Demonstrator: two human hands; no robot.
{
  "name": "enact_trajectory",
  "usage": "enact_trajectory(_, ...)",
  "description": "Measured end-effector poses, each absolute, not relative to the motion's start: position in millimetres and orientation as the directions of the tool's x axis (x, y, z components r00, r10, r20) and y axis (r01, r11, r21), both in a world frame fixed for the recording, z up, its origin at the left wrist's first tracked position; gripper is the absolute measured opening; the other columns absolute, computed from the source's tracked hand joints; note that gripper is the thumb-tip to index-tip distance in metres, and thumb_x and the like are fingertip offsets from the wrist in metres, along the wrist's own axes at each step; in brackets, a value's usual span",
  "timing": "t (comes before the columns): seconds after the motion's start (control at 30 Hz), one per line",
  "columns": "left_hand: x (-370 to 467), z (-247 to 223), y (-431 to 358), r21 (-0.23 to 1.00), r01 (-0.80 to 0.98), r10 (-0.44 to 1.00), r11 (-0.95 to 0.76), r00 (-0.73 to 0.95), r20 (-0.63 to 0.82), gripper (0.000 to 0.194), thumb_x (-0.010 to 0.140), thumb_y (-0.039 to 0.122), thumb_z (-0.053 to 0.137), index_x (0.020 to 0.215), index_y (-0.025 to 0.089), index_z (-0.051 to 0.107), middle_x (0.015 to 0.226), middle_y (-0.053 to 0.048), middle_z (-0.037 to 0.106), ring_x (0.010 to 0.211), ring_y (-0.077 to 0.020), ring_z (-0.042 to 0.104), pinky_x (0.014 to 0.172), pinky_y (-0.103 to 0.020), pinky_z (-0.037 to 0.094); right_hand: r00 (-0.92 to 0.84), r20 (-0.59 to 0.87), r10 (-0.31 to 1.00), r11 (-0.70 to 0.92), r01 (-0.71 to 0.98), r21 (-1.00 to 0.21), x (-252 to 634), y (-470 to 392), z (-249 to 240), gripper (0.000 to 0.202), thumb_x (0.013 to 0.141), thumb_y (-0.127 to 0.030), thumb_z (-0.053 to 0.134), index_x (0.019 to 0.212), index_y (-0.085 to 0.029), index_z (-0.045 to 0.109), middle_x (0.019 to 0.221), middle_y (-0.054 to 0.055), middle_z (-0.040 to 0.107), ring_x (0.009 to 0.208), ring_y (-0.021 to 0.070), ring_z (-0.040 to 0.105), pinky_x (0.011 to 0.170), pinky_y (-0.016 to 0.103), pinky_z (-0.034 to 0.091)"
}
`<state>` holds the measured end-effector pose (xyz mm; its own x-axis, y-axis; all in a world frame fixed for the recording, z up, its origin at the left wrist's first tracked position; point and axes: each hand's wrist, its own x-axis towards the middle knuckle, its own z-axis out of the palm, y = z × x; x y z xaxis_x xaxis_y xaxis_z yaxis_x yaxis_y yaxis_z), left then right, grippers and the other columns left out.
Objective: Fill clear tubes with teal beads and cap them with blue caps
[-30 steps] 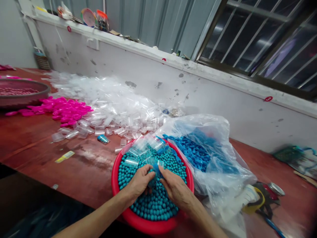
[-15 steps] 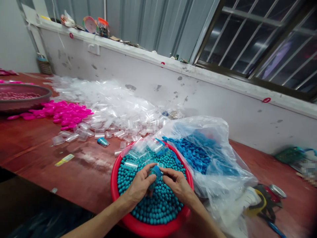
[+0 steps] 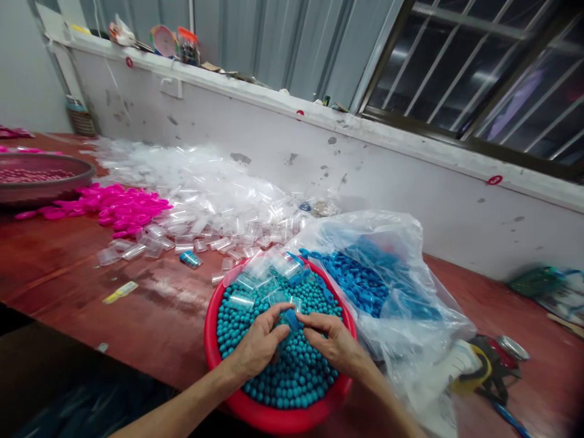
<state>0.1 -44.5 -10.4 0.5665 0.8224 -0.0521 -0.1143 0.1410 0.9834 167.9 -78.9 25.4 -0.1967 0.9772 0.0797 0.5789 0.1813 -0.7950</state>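
Over a red basin point(image 3: 210, 328) of round teal beads point(image 3: 283, 389), my two hands meet at a small blue plastic cap point(image 3: 292, 319). My left hand point(image 3: 258, 340) is closed around a small clear container under that cap, mostly hidden by the fingers. From the other side, my right hand point(image 3: 335, 344) pinches the cap's edge between thumb and fingertips. Several empty clear plastic containers point(image 3: 241, 301) lie on the beads at the basin's far side, with a few blue pieces point(image 3: 300, 278) among them.
Right of the basin, an open clear bag point(image 3: 410, 243) holds many blue plastic pieces point(image 3: 351, 274). Behind lies a heap of clear containers point(image 3: 205, 194), beside pink pieces point(image 3: 132, 207) and a brown bowl point(image 3: 45, 188). One blue-filled container point(image 3: 190, 260) rests on the red table point(image 3: 159, 316).
The blue cap has turned and shifted slightly to the right and down between my fingers. My right hand has moved slightly with it; the basin and heaps stay put.
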Motion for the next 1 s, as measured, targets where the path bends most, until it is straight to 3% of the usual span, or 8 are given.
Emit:
enact_trajectory(0.17, 0, -8, -46, 0.970, -0.125, 0.773, 0.210, 0.628, -0.087, 0.035, 0.074, 0.032, 0.051, 0.106, 0.020, 0.044, 0.057, 0.008, 0.040, 0.034, -0.0028, 0.031, 0.032, -0.015, 0.026, -0.218, 0.047, 0.975, 0.163, 0.553, -0.817, 170, -83, 22, 0.029, 0.079, -0.021, 0.045, 0.099, -0.023, 0.066, 0.069, -0.002, 0.059, 0.059, 0.0112, 0.049, 0.055, 0.021, 0.041)
enact_trajectory(0.37, -1, -6, -46, 0.996, -0.080, 0.886, 0.049, 0.463, -0.006, 0.021, 0.073, 0.027, 0.053, 0.093, 0.018, 0.051, 0.065, 0.005, 0.049, 0.044, -0.0050, 0.040, 0.043, -0.017, 0.035, -0.230, 0.325, 0.918, 0.391, 0.667, -0.634, 152, -90, 5, 0.035, 0.082, -0.018, 0.040, 0.111, -0.022, 0.058, 0.072, 0.003, 0.054, 0.069, 0.0151, 0.050, 0.064, 0.027, 0.044)
enact_trajectory(0.43, -1, -7, -46, 0.992, -0.066, 0.878, 0.105, 0.475, -0.061, 0.025, 0.074, 0.030, 0.052, 0.096, 0.019, 0.049, 0.060, 0.007, 0.047, 0.038, -0.0041, 0.037, 0.037, -0.016, 0.031, -0.145, 0.298, 0.943, 0.324, 0.595, -0.736, 149, -91, -1, 0.035, 0.083, -0.020, 0.041, 0.115, -0.023, 0.056, 0.077, 0.003, 0.057, 0.072, 0.0154, 0.052, 0.068, 0.029, 0.045)
enact_trajectory(0.53, -1, -7, -43, 0.975, -0.068, 0.824, 0.212, 0.549, -0.141, 0.030, 0.076, 0.035, 0.049, 0.101, 0.020, 0.043, 0.055, 0.008, 0.044, 0.030, -0.0035, 0.035, 0.028, -0.015, 0.023, -0.092, 0.051, 0.994, 0.080, 0.346, -0.935, 154, -89, 0, 0.035, 0.080, -0.026, 0.048, 0.113, -0.022, 0.056, 0.075, 0.000, 0.059, 0.067, 0.0134, 0.054, 0.063, 0.027, 0.047)
enact_trajectory(0.63, -2, -5, -42, 0.978, -0.056, 0.814, 0.203, 0.565, -0.137, 0.028, 0.077, 0.034, 0.048, 0.101, 0.019, 0.042, 0.054, 0.009, 0.042, 0.029, -0.0028, 0.034, 0.028, -0.014, 0.026, -0.111, -0.108, 0.988, -0.080, 0.226, -0.971, 166, -85, 10, 0.030, 0.074, -0.026, 0.054, 0.102, -0.018, 0.061, 0.064, -0.003, 0.055, 0.055, 0.0099, 0.050, 0.055, 0.023, 0.044)
enact_trajectory(0.87, -2, -6, -47, 0.990, -0.068, 0.766, 0.121, 0.641, -0.049, 0.030, 0.078, 0.031, 0.048, 0.106, 0.021, 0.044, 0.069, 0.005, 0.047, 0.037, -0.0023, 0.035, 0.034, -0.014, 0.033, 0.030, -0.007, 1.000, -0.013, 0.233, -0.972, 166, -76, 17, 0.028, 0.069, -0.025, 0.060, 0.097, -0.017, 0.058, 0.066, -0.002, 0.059, 0.059, 0.0123, 0.055, 0.052, 0.022, 0.045)
enact_trajectory(1.0, -2, -6, -49, 0.994, -0.055, 0.823, 0.100, 0.566, -0.052, 0.043, 0.077, 0.027, 0.050, 0.119, 0.024, 0.042, 0.076, 0.002, 0.054, 0.045, -0.0063, 0.043, 0.042, -0.018, 0.036, 0.033, 0.147, 0.989, 0.118, 0.431, -0.895, 150, -80, 13, 0.022, 0.079, -0.028, 0.050, 0.095, -0.019, 0.062, 0.089, 0.005, 0.066, 0.083, 0.0192, 0.060, 0.076, 0.032, 0.047)
